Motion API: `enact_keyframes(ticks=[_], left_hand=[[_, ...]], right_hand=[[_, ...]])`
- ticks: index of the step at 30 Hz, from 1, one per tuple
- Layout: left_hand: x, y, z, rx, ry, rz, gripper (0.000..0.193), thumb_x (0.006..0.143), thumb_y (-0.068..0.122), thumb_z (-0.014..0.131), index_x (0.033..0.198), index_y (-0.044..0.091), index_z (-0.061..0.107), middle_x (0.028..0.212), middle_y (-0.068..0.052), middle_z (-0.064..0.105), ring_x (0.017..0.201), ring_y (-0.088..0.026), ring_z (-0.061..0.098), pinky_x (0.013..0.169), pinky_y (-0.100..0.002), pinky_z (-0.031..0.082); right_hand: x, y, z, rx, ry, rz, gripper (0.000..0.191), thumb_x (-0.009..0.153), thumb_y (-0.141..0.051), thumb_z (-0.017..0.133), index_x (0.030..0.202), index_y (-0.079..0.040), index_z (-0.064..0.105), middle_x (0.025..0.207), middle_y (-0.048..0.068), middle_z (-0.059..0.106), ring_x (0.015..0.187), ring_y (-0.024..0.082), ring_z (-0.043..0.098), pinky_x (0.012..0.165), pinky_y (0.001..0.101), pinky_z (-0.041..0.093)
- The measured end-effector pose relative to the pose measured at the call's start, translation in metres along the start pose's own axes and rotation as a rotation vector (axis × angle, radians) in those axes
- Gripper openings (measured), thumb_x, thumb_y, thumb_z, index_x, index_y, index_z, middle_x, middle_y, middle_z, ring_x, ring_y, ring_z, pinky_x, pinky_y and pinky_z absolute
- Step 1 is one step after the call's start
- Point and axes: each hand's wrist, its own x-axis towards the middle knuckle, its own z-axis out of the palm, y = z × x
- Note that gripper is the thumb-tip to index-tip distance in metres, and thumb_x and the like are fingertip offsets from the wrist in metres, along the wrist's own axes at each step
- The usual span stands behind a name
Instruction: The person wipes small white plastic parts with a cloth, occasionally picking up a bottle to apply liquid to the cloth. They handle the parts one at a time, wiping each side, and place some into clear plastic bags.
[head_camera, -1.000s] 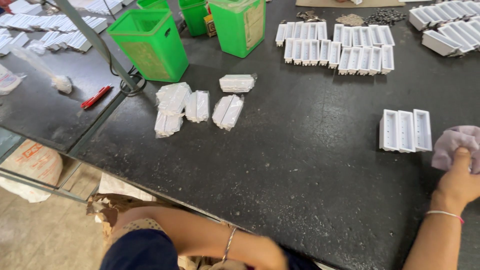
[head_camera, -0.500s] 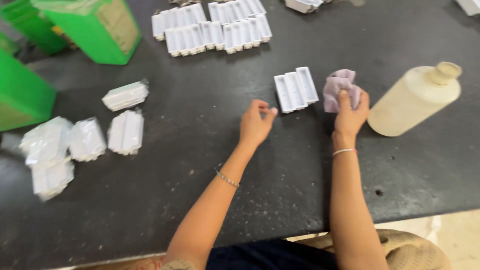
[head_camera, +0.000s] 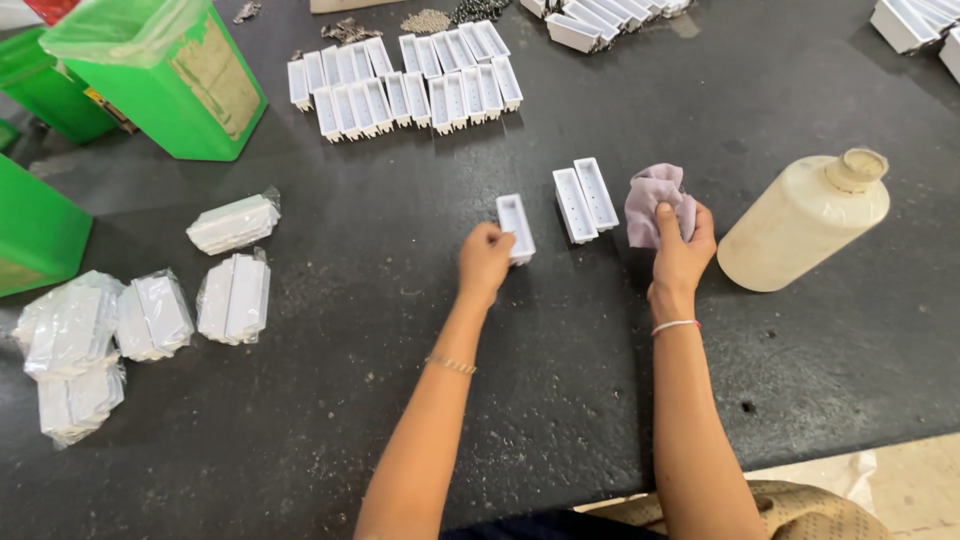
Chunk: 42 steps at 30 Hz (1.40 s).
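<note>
Head view, looking down on your dark worktable (head_camera: 330, 440): your left hand (head_camera: 485, 260) is curled, its fingers pinching the near end of a single white rectangular tray (head_camera: 515, 226), which lies on the table just left of a pair of matching white trays (head_camera: 585, 198) set side by side and touching each other. Your right hand (head_camera: 680, 255) is closed around a crumpled pale purple cloth (head_camera: 652, 200), the cloth bunched above your fingers and just beside the right edge of the pair. To the right of that hand, a cream plastic bottle (head_camera: 800, 225) lies tilted on its side, its capped neck toward the upper right. Farther up the table, rows of white trays (head_camera: 405, 85) stand packed together. At left, bagged bundles of white parts (head_camera: 150, 310) rest near green bins (head_camera: 170, 85), well apart from both hands.
</note>
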Motion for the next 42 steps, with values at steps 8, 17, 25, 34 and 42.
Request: enact_keyframes(ticks=[8, 17, 25, 34, 42], left_hand=[[-0.049, -0.006, -0.093, -1.050, -0.216, -0.133, 0.018, 0.098, 0.015, 0.061, 0.110, 0.003, 0.057, 0.134, -0.016, 0.067, 0.098, -0.018, 0.068, 0.084, -0.032, 0.059], [-0.074, 0.035, -0.062, -1.164, -0.347, -0.141, 0.039, 0.105, 0.041, 0.053, 0.129, 0.010, 0.054, 0.120, -0.016, 0.065, 0.078, -0.013, 0.061, 0.062, -0.029, 0.052], [-0.092, 0.053, -0.042, -0.871, -0.417, -0.170, 0.056, 0.097, 0.055, 0.062, 0.131, 0.010, 0.060, 0.091, -0.002, 0.062, 0.069, -0.008, 0.059, 0.054, -0.024, 0.051], [-0.077, 0.034, -0.042, -0.934, -0.581, -0.319, 0.059, 0.094, 0.057, 0.065, 0.129, 0.010, 0.062, 0.091, 0.000, 0.062, 0.070, -0.009, 0.060, 0.053, -0.024, 0.050], [-0.062, 0.014, -0.020, -0.919, -0.578, -0.248, 0.057, 0.097, 0.063, 0.062, 0.121, 0.011, 0.066, 0.095, -0.003, 0.067, 0.072, -0.011, 0.063, 0.055, -0.027, 0.052]], right_hand=[[-0.008, -0.044, 0.007, 0.317, -0.159, 0.471, 0.038, 0.101, -0.024, 0.061, 0.135, -0.009, 0.057, 0.121, 0.005, 0.068, 0.107, 0.018, 0.069, 0.087, 0.0337, 0.059], [-0.053, -0.061, 0.029, 0.236, -0.377, 0.547, 0.042, 0.105, -0.032, 0.054, 0.139, -0.008, 0.056, 0.120, 0.004, 0.067, 0.101, 0.014, 0.068, 0.082, 0.0297, 0.058], [-0.104, -0.046, 0.048, -0.409, -0.576, 0.093, 0.020, 0.104, -0.019, 0.066, 0.116, -0.003, 0.064, 0.110, 0.009, 0.064, 0.095, 0.012, 0.059, 0.082, 0.0279, 0.051], [-0.103, -0.053, 0.050, -0.375, -0.698, -0.167, 0.050, 0.095, -0.011, 0.069, 0.139, -0.002, 0.046, 0.152, 0.014, 0.047, 0.135, 0.023, 0.052, 0.112, 0.0364, 0.045], [-0.107, -0.054, 0.053, -0.298, -0.653, -0.133, 0.075, 0.095, -0.009, 0.071, 0.155, -0.004, 0.026, 0.142, 0.012, 0.054, 0.128, 0.022, 0.057, 0.108, 0.0357, 0.048]])
